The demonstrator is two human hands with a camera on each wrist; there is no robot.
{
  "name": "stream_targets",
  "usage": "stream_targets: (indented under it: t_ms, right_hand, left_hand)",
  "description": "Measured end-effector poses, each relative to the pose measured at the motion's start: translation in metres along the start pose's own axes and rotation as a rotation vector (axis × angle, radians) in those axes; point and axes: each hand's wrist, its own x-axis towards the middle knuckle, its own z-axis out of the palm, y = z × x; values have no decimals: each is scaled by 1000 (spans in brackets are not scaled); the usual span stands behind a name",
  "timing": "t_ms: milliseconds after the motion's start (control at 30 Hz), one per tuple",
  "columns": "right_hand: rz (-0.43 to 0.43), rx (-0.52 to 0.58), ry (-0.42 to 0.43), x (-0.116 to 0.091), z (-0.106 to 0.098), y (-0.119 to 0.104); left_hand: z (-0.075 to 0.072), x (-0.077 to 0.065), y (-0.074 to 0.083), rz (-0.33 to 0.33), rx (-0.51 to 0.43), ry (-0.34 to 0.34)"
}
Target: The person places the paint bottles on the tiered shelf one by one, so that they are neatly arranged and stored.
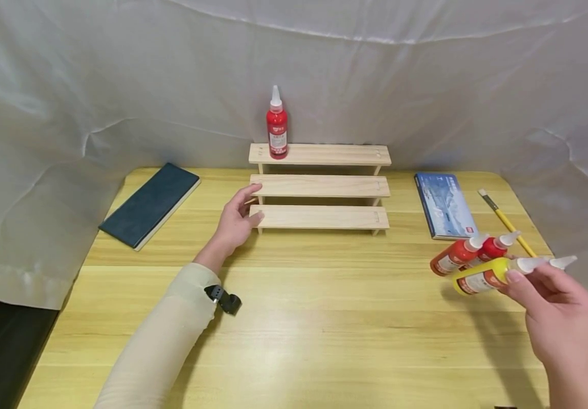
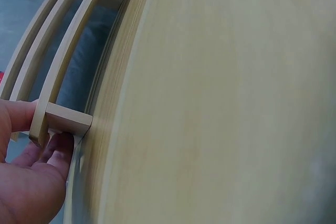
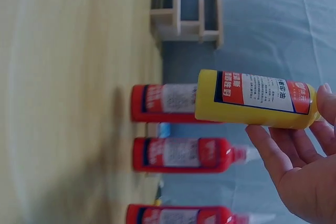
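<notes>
My left hand (image 1: pixel 234 224) holds the left end of a three-tier wooden rack (image 1: pixel 319 218). In the left wrist view, the thumb lies against the front board (image 2: pixel 65 59) and the fingers reach behind its end support. On the rack's top tier, toward the left, a red bottle (image 1: pixel 277 133) with a white nozzle stands upright. My right hand (image 1: pixel 564 312) grips a yellow bottle (image 1: pixel 483 277) near its nozzle end, raised off the table. Behind it stand red bottles (image 1: pixel 449 260); the right wrist view shows three, one partly covered by the yellow bottle (image 3: pixel 252 100).
A dark notebook (image 1: pixel 150 205) lies on the wooden table (image 1: pixel 294 341) left of the rack. To the right are a blue-and-white box (image 1: pixel 446 205) and a yellow-handled brush (image 1: pixel 505 221). A grey cloth (image 1: pixel 181 74) hangs behind the table.
</notes>
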Motion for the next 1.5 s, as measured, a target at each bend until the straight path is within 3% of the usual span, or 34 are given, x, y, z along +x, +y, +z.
stream_targets:
  t_ms: [100, 267, 467, 700, 800, 1000, 1500]
  right_hand:
    - [-2, -53, -22, 2, 7, -9]
    - [-10, -239, -72, 8, 17, -23]
    - [-34, -160, -208, 17, 29, -37]
    - [-78, -323, -237, 34, 44, -46]
    - [-74, -248, -267, 41, 52, -50]
    - [-40, 9, -345, 57, 73, -55]
    - [-3, 1, -424, 98, 126, -76]
  left_hand:
    - [0, 0, 0, 1, 6, 1]
    - [-1, 1, -1, 5, 9, 2]
    - [-1, 0, -1, 3, 3, 1]
    - [-1, 0, 1, 5, 8, -1]
    - [0, 0, 2, 9, 5, -2]
    - [0, 0, 2, 2, -7, 1]
    - [0, 0, 3, -6, -2, -2]
